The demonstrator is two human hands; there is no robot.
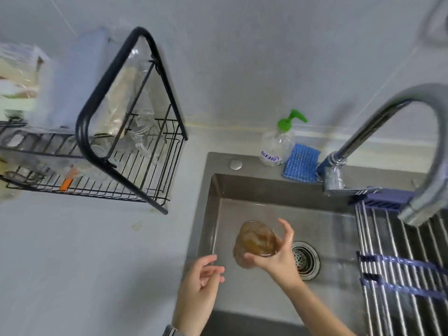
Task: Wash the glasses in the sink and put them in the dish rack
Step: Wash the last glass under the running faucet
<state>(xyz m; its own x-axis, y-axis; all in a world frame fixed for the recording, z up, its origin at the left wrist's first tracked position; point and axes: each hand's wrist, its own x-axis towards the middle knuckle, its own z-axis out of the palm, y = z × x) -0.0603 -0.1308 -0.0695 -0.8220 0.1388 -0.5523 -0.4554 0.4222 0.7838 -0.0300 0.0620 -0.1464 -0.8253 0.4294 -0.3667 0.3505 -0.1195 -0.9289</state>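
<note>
My right hand [276, 255] grips an amber-tinted glass [254, 241] over the steel sink [213, 190], tilted with its mouth toward the left. My left hand [201, 284] hovers at the sink's left edge with loosely curled fingers and holds nothing. The black wire dish rack [155, 141] stands on the counter to the upper left, with several clear glasses [143, 137] inside it.
A curved chrome faucet [417, 151] arches over the sink's right side above a roll-up drying mat [400, 263]. A soap pump bottle [276, 146] and blue sponge [300, 163] sit on the back rim. The drain strainer [303, 259] lies just right of the glass.
</note>
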